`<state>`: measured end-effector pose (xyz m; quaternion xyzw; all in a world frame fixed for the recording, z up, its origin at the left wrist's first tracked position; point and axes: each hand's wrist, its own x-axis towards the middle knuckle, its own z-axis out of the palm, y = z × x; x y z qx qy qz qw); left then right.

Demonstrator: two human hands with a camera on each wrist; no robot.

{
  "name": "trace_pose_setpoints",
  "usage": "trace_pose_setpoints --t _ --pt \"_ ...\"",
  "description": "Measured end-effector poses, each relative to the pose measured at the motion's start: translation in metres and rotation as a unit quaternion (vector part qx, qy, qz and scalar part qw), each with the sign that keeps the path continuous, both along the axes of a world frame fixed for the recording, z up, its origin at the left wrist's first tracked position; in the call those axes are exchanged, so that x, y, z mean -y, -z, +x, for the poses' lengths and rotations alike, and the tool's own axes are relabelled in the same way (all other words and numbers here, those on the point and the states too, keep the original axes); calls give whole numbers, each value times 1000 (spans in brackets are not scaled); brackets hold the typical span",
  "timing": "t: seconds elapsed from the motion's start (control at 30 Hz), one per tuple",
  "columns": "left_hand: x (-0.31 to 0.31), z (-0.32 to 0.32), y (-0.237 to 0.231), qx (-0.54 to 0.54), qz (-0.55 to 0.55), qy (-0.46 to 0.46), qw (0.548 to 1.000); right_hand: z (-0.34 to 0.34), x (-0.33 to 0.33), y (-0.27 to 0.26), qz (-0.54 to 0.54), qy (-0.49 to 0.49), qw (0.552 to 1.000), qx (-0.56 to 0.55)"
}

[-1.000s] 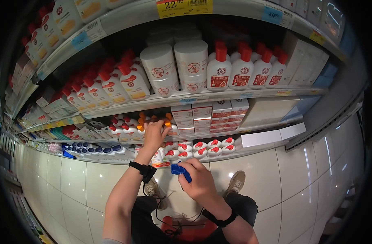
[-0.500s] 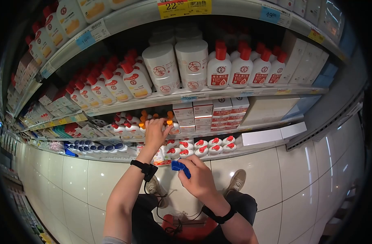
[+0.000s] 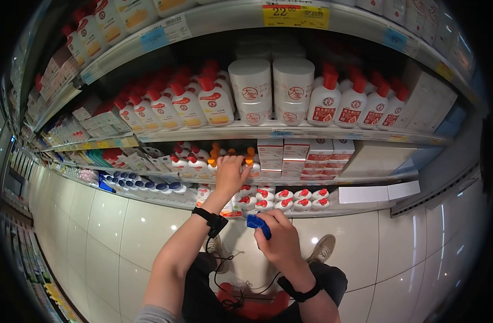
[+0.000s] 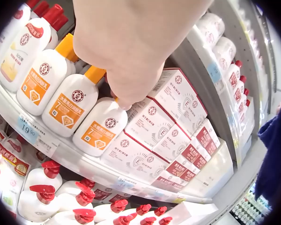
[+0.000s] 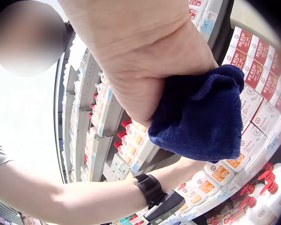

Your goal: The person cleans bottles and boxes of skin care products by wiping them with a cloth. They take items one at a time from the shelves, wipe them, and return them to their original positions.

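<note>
My left hand [image 3: 229,173] reaches onto the lower shelf among white lotion bottles with orange caps. In the left wrist view it covers the top of the rightmost front bottle [image 4: 102,129], thumb at the cap and the other fingers hidden behind the hand. Beside it stand the middle bottle [image 4: 68,107], its orange cap partly behind the hand, and another bottle [image 4: 41,84] to the left. Whether the left fingers grip a cap, I cannot tell. Lower and nearer my body, my right hand [image 3: 280,239] grips a bunched dark blue cloth [image 5: 201,124], away from the shelf.
White-and-red boxes [image 4: 152,117] are stacked right of the orange-capped bottles. Red-topped pump bottles [image 3: 284,200] fill the bottom level. Overhead, a shelf edge [image 3: 311,132] carries large white canisters [image 3: 250,89] and red-capped bottles. A cable [image 3: 246,296] hangs between the arms.
The head view has swung left, so shelf and hands both appear farther right. The left hand stays at the orange-capped bottles; the right hand keeps holding the cloth.
</note>
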<state>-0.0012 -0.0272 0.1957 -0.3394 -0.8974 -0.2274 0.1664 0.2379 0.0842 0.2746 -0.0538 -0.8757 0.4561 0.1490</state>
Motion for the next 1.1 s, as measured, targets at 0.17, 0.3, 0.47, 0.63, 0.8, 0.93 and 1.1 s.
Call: trace_pose_setpoints --t 0.17,0.3,0.47,0.63,0.8,0.93,1.1 --pt "3 9 -6 -24 19 6 1000 -3 2 3 -5 1 1000 -15" --pt "14 51 -28 -24 120 8 992 -6 -1 2 15 8 998 -59" --pt "60 138 -40 300 223 55 926 -10 -4 0 -35 2 999 -39" --pt "132 220 -83 447 195 132 863 -8 5 24 13 -3 999 -43" --pt "218 267 -144 441 228 119 860 39 33 67 -118 -1 993 26" --pt "285 298 -184 366 314 29 876 82 52 11 -328 -27 928 175" --pt "370 342 -230 287 356 -72 886 117 38 -74 -369 -76 910 173"
